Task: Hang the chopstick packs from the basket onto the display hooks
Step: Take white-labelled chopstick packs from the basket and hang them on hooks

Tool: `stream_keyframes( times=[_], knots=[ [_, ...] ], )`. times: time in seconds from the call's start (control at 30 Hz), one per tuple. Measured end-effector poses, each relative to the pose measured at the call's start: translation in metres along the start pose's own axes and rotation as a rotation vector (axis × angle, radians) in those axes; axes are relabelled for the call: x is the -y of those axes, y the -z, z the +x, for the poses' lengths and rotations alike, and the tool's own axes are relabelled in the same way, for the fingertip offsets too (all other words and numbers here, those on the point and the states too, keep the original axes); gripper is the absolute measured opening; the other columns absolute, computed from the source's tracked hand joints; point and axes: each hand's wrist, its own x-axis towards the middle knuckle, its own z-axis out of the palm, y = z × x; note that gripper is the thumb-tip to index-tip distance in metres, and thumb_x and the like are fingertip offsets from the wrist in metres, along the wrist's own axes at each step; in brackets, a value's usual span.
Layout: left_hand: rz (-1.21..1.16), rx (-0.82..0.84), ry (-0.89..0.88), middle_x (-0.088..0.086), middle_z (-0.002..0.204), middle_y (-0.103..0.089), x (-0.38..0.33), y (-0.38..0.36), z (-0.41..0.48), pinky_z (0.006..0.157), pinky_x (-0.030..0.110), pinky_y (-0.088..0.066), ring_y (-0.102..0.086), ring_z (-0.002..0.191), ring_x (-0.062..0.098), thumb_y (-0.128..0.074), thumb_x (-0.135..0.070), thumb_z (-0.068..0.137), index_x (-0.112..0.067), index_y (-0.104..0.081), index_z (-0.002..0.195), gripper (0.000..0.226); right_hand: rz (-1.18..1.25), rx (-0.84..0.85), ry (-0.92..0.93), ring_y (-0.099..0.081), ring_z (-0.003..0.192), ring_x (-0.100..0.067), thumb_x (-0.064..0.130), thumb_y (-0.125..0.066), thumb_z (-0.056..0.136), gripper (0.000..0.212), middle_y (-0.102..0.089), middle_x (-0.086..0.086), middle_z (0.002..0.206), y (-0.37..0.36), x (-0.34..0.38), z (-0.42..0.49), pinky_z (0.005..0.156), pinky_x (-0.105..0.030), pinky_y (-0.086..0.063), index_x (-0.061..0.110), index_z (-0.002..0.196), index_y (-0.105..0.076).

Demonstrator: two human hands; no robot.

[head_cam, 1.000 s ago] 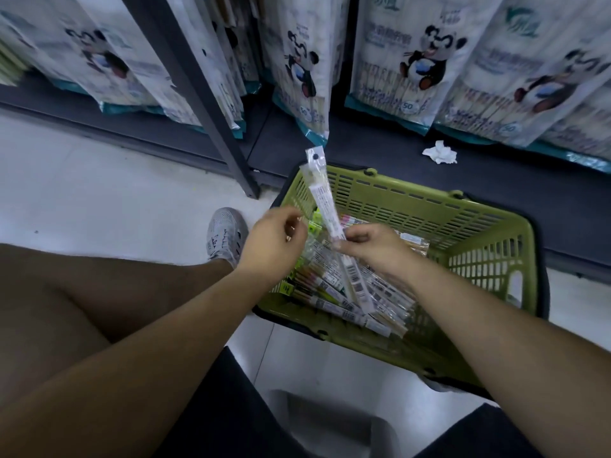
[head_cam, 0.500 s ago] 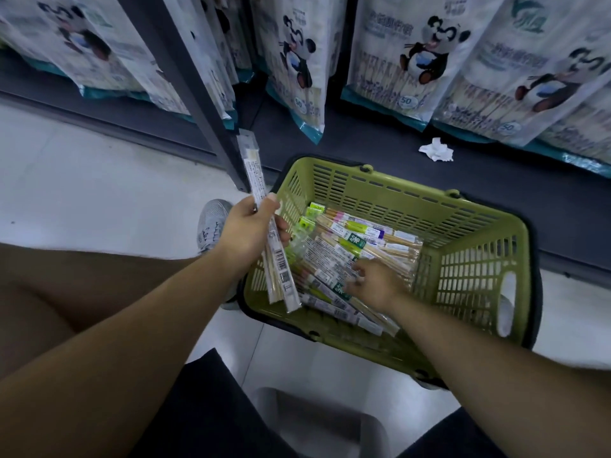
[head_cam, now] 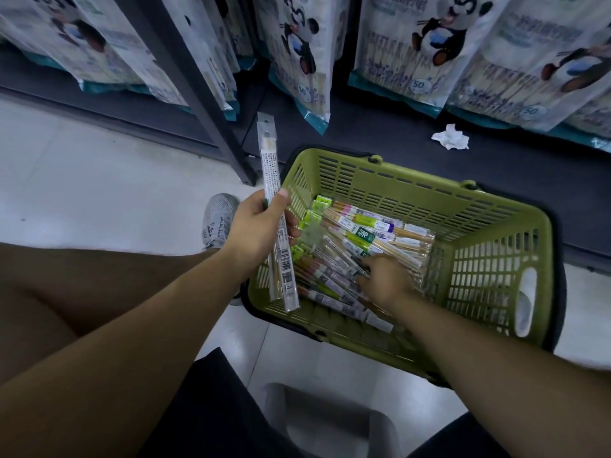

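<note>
- Step in hand, as I judge it: gathering packs out of the basket (head_cam: 496, 206) before any hanging; no hooks are in view.
- The left hand (head_cam: 258, 229) grips a pack (head_cam: 268, 166) around its middle, thumb over the front, just above the basket's left wall. A second strip may lie behind it; I cannot tell.
- That pack stands near upright, long axis running away from the person. Its holed end (head_cam: 265, 122) points up toward the shelf (head_cam: 380, 150) and its barcode end points down.
- The right hand (head_cam: 385, 284) is down in the pile (head_cam: 373, 233) near the basket's middle, fingers bent among the packs. Whether it has pinched one I cannot tell.
- The pile lies flat, mostly aslant, green ends toward the left wall.
- Next move, likely: single out one pack, lift it free of its neighbours, then turn the holed end toward a hook.
</note>
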Motion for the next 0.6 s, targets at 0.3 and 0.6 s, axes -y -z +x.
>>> stream_keyframes(
  times=[0.3,0.6],
  knots=[
    [0.147,0.031,0.043,0.013,0.086,-0.062,-0.003,-0.009,-0.004,0.054,0.022,-0.056,-0.064,0.071,0.023,-0.047,-0.037,0.109,-0.005,-0.057,0.109,0.034,0.515,0.041,0.019,-0.064,0.067,-0.023,0.030,-0.072,0.093,0.013,-0.067,-0.005,0.071,0.075,0.028,0.002,0.058,-0.027,-0.036,0.019,0.086,-0.074],
    [-0.322,0.174,0.200,0.023,0.132,-0.066,-0.007,-0.031,-0.016,0.083,0.032,-0.061,-0.069,0.110,0.028,-0.046,-0.033,0.109,-0.004,-0.055,0.139,0.043,0.405,-0.152,0.296,-0.047,0.068,-0.020,0.030,-0.072,0.089,0.023,-0.048,0.000,0.073,0.101,0.115,-0.025,0.060,-0.035,-0.030,0.011,0.079,-0.063]
  ],
)
